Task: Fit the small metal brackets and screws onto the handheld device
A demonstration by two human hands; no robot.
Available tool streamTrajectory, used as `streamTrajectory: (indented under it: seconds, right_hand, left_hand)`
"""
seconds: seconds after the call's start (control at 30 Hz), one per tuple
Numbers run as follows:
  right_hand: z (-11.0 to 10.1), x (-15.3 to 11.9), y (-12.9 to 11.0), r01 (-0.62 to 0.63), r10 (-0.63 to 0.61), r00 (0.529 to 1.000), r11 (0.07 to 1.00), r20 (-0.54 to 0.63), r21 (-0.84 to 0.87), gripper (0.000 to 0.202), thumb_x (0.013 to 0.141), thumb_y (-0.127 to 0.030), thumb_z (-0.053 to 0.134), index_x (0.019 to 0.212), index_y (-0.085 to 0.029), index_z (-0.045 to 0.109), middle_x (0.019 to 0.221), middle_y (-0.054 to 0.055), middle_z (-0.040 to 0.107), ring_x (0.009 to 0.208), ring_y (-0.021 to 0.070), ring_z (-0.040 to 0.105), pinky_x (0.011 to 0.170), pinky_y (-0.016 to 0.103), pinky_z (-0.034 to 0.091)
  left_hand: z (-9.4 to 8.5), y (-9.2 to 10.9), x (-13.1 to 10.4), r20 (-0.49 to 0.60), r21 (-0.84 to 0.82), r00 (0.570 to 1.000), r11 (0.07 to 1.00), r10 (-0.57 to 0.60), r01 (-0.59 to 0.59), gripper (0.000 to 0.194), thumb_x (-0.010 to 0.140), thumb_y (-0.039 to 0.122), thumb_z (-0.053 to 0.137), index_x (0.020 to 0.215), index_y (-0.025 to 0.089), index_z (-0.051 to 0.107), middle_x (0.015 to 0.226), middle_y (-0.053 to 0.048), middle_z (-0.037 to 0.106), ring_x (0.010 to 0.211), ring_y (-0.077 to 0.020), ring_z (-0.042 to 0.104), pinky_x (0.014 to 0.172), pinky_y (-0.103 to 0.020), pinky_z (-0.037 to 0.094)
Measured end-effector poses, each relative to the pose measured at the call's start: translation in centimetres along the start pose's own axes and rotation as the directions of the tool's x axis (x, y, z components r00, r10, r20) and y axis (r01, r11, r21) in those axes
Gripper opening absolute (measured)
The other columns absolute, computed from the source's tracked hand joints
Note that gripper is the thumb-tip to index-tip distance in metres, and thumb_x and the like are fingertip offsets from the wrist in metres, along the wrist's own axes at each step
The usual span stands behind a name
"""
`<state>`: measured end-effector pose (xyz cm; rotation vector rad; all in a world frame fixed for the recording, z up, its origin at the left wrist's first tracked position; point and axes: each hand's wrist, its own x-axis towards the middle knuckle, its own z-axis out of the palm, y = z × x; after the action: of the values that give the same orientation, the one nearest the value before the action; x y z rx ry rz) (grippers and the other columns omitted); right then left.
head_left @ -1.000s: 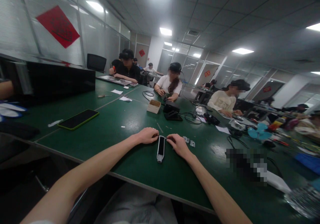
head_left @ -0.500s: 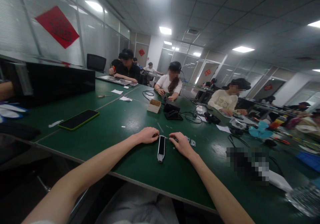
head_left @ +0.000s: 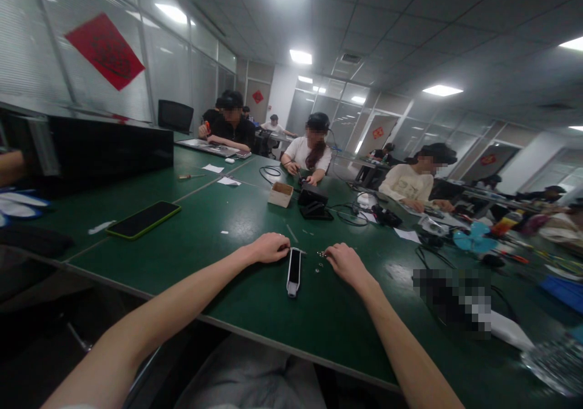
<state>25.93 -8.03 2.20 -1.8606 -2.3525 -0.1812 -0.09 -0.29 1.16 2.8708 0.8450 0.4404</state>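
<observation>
A slim white device with a long black face (head_left: 294, 269) lies on the green table (head_left: 255, 293), pointing towards me. My left hand (head_left: 272, 248) rests at its upper left end with the fingers curled together. The fingertips are right beside the device's edge, and what they hold, if anything, is hidden. To the right of the device, my right hand (head_left: 345, 261) is bent over small shiny metal parts (head_left: 321, 254), its thumb and fingers drawn together among them. Whether one is pinched is too small to see. Another tiny piece (head_left: 317, 270) lies just below.
A phone with a green edge (head_left: 144, 220) lies at left, near a black box (head_left: 109, 154). Ahead are a small open carton (head_left: 280, 194), a black stand (head_left: 313, 201) and cables. A blue fan-shaped piece (head_left: 474, 237) lies at right. Several co-workers sit around.
My right hand has moved right, away from the device's top end, to the small metal parts, and its fingers have drawn closer together. My left hand and the device look unmoved.
</observation>
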Motion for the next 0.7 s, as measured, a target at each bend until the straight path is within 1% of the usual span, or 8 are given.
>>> streamTrajectory:
  seconds: [0.13,0.33,0.57,0.7]
  right_hand:
    - [-0.2,-0.4,1.2,-0.053,0.054,0.998,0.998,0.040,-0.022,0.016,0.084,-0.017,0.055,0.093,-0.019,0.068,0.094,0.010,0.066,0.091,0.0233,0.058,0.077,0.032,0.042]
    - [-0.2,-0.7,2.2,-0.075,0.077,0.992,0.997,0.102,-0.021,0.016,0.084,-0.017,0.055,0.089,-0.020,0.070,0.092,0.009,0.068,0.088,0.0223,0.060,0.075,0.031,0.043]
    - [-0.3,-0.7,2.1,-0.057,0.054,0.996,0.998,0.067,0.038,0.016,0.084,-0.017,0.055,0.085,-0.020,0.070,0.090,0.008,0.068,0.087,0.0213,0.060,0.076,0.030,0.043]
    - [0.0,-0.6,2.1,-0.051,0.048,0.996,0.998,0.078,0.042,0.015,0.084,-0.019,0.055,0.085,-0.019,0.070,0.091,0.008,0.068,0.088,0.0214,0.061,0.077,0.030,0.043]
  left_hand:
    - [0.0,-0.1,0.1,-0.004,-0.018,1.000,1.000,0.011,-0.011,0.021,0.088,0.028,0.045,0.092,0.017,0.063,0.086,-0.005,0.066,0.076,-0.0166,0.060,0.067,-0.026,0.043]
    - [-0.2,0.2,0.1,0.003,-0.044,1.000,0.999,0.005,-0.005,0.021,0.088,0.027,0.045,0.092,0.017,0.063,0.087,-0.005,0.066,0.076,-0.0167,0.060,0.068,-0.026,0.043]
    - [-0.4,0.1,0.0,0.023,-0.071,1.000,0.997,-0.021,0.022,0.020,0.089,0.028,0.046,0.092,0.017,0.063,0.085,-0.005,0.066,0.075,-0.0165,0.059,0.067,-0.026,0.043]
    - [-0.2,0.0,0.0,0.022,-0.074,1.000,0.997,-0.009,0.011,0.020,0.089,0.028,0.046,0.092,0.017,0.063,0.086,-0.005,0.066,0.076,-0.0161,0.060,0.068,-0.026,0.043]
